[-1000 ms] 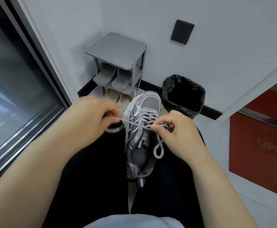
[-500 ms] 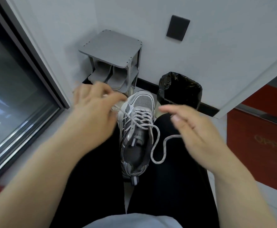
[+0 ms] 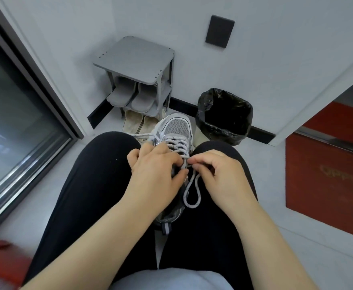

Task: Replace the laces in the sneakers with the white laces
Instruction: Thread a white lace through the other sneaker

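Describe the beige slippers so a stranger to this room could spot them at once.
Start at the grey shoe rack in the corner. The beige slippers lie on the floor under it, beside the sneaker. Unlike the grey slippers on the shelf above, they are tan.

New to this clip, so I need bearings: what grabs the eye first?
A grey sneaker stands wedged between the person's black-clad knees at centre, the left hand resting over it. The right hand pinches its lace, a loop dangling below. Behind, a black-lined bin stands right of a grey shoe rack.
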A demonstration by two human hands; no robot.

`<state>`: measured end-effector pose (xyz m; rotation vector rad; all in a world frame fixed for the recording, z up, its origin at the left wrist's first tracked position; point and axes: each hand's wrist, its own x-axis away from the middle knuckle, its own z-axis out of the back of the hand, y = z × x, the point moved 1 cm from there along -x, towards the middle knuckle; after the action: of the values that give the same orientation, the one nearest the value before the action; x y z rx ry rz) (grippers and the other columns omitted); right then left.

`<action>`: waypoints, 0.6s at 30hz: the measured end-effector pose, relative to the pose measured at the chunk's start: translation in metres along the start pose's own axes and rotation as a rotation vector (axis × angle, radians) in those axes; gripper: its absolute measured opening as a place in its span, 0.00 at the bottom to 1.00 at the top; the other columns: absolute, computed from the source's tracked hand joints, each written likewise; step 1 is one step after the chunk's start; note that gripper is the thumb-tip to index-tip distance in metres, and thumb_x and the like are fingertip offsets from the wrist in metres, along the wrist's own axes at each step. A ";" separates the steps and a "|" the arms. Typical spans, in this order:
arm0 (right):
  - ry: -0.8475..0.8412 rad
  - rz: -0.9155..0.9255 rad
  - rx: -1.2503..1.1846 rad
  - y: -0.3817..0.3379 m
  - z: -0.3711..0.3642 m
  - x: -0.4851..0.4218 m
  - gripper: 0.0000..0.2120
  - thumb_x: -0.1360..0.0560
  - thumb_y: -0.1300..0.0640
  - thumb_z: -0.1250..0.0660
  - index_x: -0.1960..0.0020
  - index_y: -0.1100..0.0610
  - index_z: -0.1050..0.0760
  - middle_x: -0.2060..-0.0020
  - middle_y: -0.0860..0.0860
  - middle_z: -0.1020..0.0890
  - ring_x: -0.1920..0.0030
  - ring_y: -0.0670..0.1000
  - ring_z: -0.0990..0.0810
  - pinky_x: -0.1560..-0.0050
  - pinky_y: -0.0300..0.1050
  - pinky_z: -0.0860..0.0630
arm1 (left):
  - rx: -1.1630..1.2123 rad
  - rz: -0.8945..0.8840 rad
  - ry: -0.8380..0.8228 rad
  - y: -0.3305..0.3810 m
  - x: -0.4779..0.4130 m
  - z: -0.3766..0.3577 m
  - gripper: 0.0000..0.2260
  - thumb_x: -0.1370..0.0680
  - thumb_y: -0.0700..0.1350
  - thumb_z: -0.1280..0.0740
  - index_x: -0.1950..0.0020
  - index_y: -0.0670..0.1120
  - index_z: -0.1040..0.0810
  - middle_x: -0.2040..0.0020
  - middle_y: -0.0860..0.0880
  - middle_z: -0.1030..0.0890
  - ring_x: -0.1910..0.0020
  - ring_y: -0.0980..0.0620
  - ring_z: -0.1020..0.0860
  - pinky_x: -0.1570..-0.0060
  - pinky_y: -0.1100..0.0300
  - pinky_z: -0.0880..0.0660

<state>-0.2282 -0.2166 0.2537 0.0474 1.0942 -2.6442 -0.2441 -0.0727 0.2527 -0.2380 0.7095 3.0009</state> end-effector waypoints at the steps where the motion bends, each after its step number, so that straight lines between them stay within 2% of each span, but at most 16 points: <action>1: -0.002 -0.015 -0.017 0.000 0.000 0.000 0.10 0.26 0.63 0.33 0.51 0.50 0.19 0.57 0.42 0.19 0.54 0.39 0.22 0.51 0.31 0.27 | 0.004 -0.009 0.006 -0.002 0.000 0.000 0.08 0.27 0.58 0.35 0.55 0.56 0.21 0.62 0.57 0.34 0.53 0.56 0.40 0.53 0.60 0.51; 4: -0.018 -0.075 -0.105 -0.001 0.003 0.003 0.12 0.27 0.63 0.33 0.54 0.45 0.25 0.60 0.41 0.18 0.55 0.38 0.21 0.53 0.31 0.26 | 0.006 -0.012 0.008 -0.004 0.000 -0.001 0.10 0.28 0.59 0.34 0.55 0.55 0.20 0.66 0.59 0.37 0.54 0.56 0.40 0.54 0.62 0.52; 6: -0.021 -0.098 -0.126 -0.003 0.004 0.004 0.11 0.27 0.61 0.32 0.56 0.46 0.29 0.61 0.42 0.18 0.56 0.39 0.21 0.54 0.32 0.27 | 0.012 -0.014 0.014 -0.005 0.000 -0.001 0.10 0.28 0.59 0.34 0.54 0.55 0.19 0.66 0.60 0.38 0.54 0.56 0.40 0.53 0.62 0.52; 10: 0.012 -0.119 -0.184 -0.005 0.002 0.006 0.11 0.28 0.61 0.31 0.57 0.48 0.30 0.62 0.42 0.17 0.55 0.39 0.21 0.56 0.28 0.28 | 0.026 -0.025 0.031 -0.006 0.002 -0.002 0.10 0.29 0.58 0.32 0.55 0.54 0.19 0.64 0.58 0.35 0.54 0.55 0.39 0.53 0.61 0.51; 13: 0.010 -0.105 -0.132 -0.006 -0.002 0.006 0.11 0.28 0.61 0.31 0.57 0.47 0.31 0.62 0.42 0.18 0.57 0.40 0.21 0.56 0.32 0.27 | 0.038 -0.068 0.053 -0.007 0.002 -0.004 0.08 0.30 0.56 0.30 0.57 0.53 0.19 0.63 0.59 0.34 0.56 0.54 0.36 0.54 0.61 0.50; 16: 0.025 -0.124 -0.155 -0.005 -0.003 0.004 0.10 0.29 0.59 0.29 0.59 0.47 0.28 0.63 0.42 0.18 0.58 0.39 0.21 0.58 0.30 0.27 | 0.039 -0.108 0.016 -0.009 0.003 -0.001 0.09 0.27 0.54 0.36 0.53 0.53 0.19 0.59 0.59 0.32 0.54 0.52 0.32 0.53 0.61 0.49; 18: 0.030 -0.121 -0.169 -0.005 -0.003 0.003 0.08 0.30 0.59 0.28 0.60 0.47 0.24 0.64 0.41 0.18 0.59 0.38 0.21 0.59 0.28 0.28 | 0.059 -0.123 -0.019 -0.010 0.004 0.000 0.13 0.28 0.48 0.42 0.49 0.53 0.20 0.58 0.60 0.33 0.53 0.54 0.34 0.51 0.62 0.49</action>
<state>-0.2324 -0.2121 0.2547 -0.0137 1.3671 -2.6522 -0.2475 -0.0634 0.2479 -0.2402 0.7519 2.8575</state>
